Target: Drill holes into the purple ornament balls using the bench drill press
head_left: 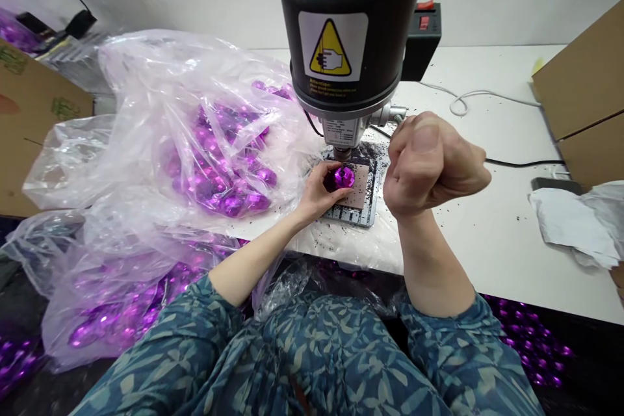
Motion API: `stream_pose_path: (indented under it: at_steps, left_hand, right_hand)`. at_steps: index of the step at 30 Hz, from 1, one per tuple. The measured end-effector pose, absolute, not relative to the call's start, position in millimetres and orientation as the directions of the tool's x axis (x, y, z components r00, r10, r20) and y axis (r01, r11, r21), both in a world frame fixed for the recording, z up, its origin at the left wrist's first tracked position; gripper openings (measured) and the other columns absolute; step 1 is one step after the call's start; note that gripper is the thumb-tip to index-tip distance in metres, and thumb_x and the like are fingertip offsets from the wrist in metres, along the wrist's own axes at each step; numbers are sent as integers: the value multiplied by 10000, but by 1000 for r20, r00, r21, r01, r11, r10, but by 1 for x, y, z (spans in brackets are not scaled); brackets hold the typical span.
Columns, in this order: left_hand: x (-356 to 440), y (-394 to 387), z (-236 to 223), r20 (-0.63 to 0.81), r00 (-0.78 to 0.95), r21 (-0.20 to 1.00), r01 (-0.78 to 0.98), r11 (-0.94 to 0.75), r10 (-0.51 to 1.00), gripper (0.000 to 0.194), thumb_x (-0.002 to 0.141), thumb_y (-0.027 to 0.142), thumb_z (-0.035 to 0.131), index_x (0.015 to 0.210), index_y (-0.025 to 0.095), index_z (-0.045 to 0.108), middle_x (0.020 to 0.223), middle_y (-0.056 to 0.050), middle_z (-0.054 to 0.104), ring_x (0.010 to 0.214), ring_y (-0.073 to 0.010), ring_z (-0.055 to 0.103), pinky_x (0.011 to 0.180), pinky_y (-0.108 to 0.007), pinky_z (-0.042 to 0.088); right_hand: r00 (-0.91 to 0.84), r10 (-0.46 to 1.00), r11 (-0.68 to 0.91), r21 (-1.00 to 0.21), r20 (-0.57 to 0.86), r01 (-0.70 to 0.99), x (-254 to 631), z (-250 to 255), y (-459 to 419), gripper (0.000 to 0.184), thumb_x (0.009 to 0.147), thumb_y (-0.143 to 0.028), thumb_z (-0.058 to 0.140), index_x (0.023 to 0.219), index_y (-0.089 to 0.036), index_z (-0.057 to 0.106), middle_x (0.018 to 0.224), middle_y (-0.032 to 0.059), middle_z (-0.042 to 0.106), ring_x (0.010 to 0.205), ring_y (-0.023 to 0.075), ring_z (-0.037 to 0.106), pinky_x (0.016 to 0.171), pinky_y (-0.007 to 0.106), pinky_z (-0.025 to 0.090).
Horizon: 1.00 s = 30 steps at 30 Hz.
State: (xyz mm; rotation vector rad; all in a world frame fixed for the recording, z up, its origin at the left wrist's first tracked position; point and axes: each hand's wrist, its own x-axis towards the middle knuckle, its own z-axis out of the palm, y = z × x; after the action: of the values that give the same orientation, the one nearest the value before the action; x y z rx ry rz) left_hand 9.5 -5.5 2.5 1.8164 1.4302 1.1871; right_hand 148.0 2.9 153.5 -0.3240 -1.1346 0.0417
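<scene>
My left hand (318, 195) holds a shiny purple faceted ball (344, 177) between thumb and fingers. The ball rests on a flat tan pad (359, 188) over the metal base plate (369, 211) of a small drill press (353, 32). Right above the ball is the chuck (342, 153); whether a bit touches the ball I cannot tell. Raised at the right of the machine, my right hand (426, 159) is closed in a fist by the silver feed hub (390, 113), round the press handle, which the fingers hide.
A large clear plastic bag (160, 71) of purple balls lies left on the white table (497, 221); another bag (121, 312) hangs below. Dark shavings surround the base. Cardboard boxes (585, 78) stand right, near crumpled white paper (570, 218). A black switch box (425, 39) sits behind.
</scene>
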Motion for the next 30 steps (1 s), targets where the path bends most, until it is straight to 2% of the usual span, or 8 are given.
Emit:
stream_pose_path:
  at_steps: [7,12,17,20,22,24,26,30]
  left_hand:
    - [11,-5,1,315,37,837,460,-296,948,500,789,287,921,1218,221,672,1229,-84,740,1101,-243,703,933,-383,578]
    - [12,-6,0,300,28,842,462,-279,953,515,784,293,927,1225,218,674,1237,-82,742,1107,-244,705,943,-385,581]
    - [12,-6,-3,335,17,839,450,-306,942,520,779,299,935,1220,216,673,1249,-85,744,1138,-250,713,983,-398,587]
    - [13,-5,-2,353,19,843,428,-326,936,521,780,286,939,1221,217,670,1230,-84,750,1118,-246,723,970,-391,597]
    - [14,-6,-2,344,-2,851,423,-311,939,536,775,289,949,1221,211,661,1193,-83,752,1079,-242,731,936,-381,605]
    - [14,-13,0,341,-57,850,446,-282,938,555,757,309,969,1196,195,649,1130,-82,751,1026,-241,734,893,-373,609]
    - [13,-27,1,368,-90,823,495,-279,925,571,749,351,981,1176,189,638,1092,-79,742,984,-238,728,854,-367,607]
    - [8,-75,-2,470,174,662,578,-477,865,567,817,425,936,1244,208,632,1133,-87,733,1017,-252,720,878,-395,610]
  right_hand:
    - [365,-14,991,-36,931,131,151,141,17,519,976,-228,570,589,-219,224,463,-63,222,350,64,214,343,291,181]
    - [310,-74,991,34,948,133,157,133,21,476,966,-203,553,599,-223,250,471,-75,326,334,55,262,330,280,218]
    - [216,-127,988,103,968,116,160,128,18,458,957,-151,541,618,-230,243,483,-88,321,336,47,313,351,270,276]
    - [286,-61,990,20,956,143,157,142,12,496,989,-154,553,604,-215,245,468,-93,257,334,36,288,362,252,247]
    - [302,71,981,-121,951,152,155,160,7,486,1009,-155,555,597,-209,304,486,-87,289,368,34,301,386,261,212]
    - [295,256,933,-315,921,174,154,179,4,502,1014,-216,590,589,-220,322,497,-74,345,404,55,340,429,298,247]
    - [302,351,893,-414,886,177,154,194,3,513,1013,-294,589,589,-234,308,496,-64,336,414,76,339,458,327,270]
    - [331,378,869,-455,865,194,153,199,6,498,980,-431,561,596,-251,301,504,-51,315,425,106,322,485,357,288]
